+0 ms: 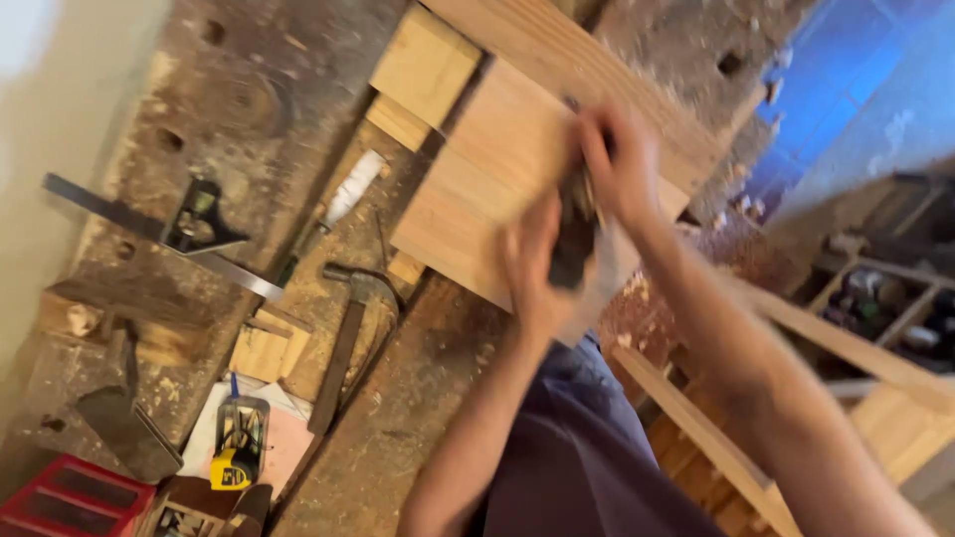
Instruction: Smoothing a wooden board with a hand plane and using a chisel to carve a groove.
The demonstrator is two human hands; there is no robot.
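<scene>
My two hands are clamped on a small dark hand tool (571,244), blurred by motion, pressed against a pale wooden board (477,184). My left hand (532,267) holds the tool's near end. My right hand (623,164) covers its far end. The board lies on a worn, dusty workbench (398,418), next to a long pale plank (562,55) that runs past it. What kind of tool it is I cannot make out.
On the bench to the left lie a combination square (194,227), a hammer (341,343), a white-handled tool (348,189), small wood blocks (423,68), a yellow tape measure (230,475) and a red tray (70,502). Wooden slats (696,428) and a shelf (885,298) stand at the right.
</scene>
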